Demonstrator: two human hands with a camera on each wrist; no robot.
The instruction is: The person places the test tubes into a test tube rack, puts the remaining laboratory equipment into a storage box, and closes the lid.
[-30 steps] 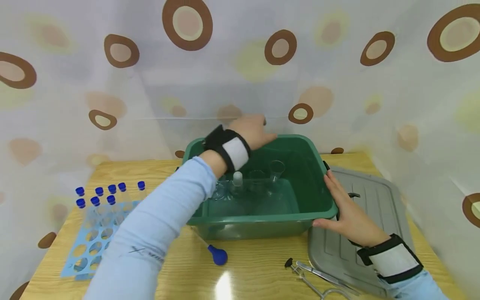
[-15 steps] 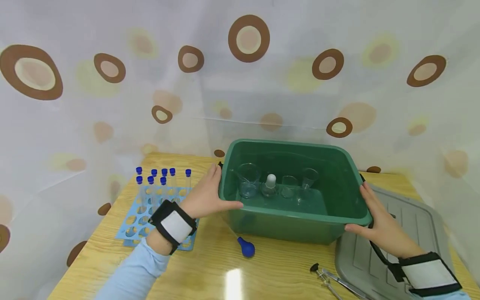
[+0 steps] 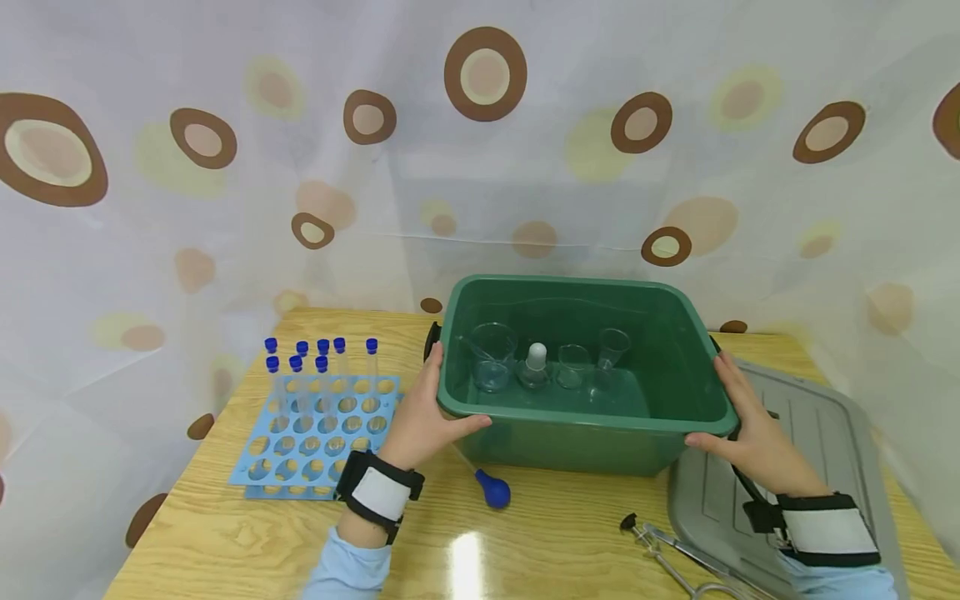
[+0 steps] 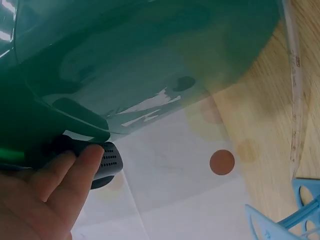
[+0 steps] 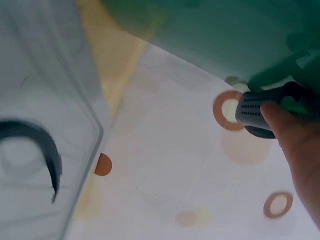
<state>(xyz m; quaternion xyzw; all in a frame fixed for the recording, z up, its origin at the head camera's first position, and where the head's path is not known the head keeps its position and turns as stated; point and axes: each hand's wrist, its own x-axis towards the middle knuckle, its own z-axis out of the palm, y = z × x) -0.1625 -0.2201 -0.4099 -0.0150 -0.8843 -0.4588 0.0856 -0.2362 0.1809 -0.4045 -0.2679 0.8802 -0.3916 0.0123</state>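
Already the lid is off, lying flat at the right of the bin, which stands mid-table and holds glassware. Left outside are the rack with its capped tubes, the blue bulb and the metal tools. Both hands stand spread at the bin's ends: left hand and right hand each touch an end latch, thumbs along the front rim.

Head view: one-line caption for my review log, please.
Left hand and right hand touching opposite ends of a green bin holding glassware, beside a blue rack of blue-capped tubes.
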